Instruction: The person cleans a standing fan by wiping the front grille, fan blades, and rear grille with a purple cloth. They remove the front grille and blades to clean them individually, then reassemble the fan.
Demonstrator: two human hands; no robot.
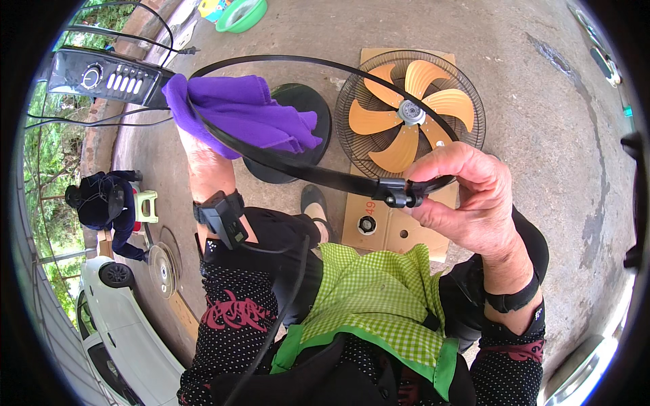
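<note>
A thin black hoop (298,164), which looks like a fan guard's rim, is held up in front of me. My right hand (470,199) pinches it beside the small black clasp (399,193) that joins its ends. A purple cloth (247,111) is draped over the hoop's left side. My left hand (203,159) is under this cloth and grips it around the hoop; its fingers are mostly hidden. Behind the cloth stand a black fan control panel (112,79) with a dial and pale buttons, and a round black base (291,174).
Orange fan blades (376,122) sit in a black wire grille (345,139) on flattened cardboard (349,230). A green basin (242,17) is at the far left. Another person (108,203) works near a pale stool (147,205), a grille (162,269) and a white car (135,325). Black cables hang at left.
</note>
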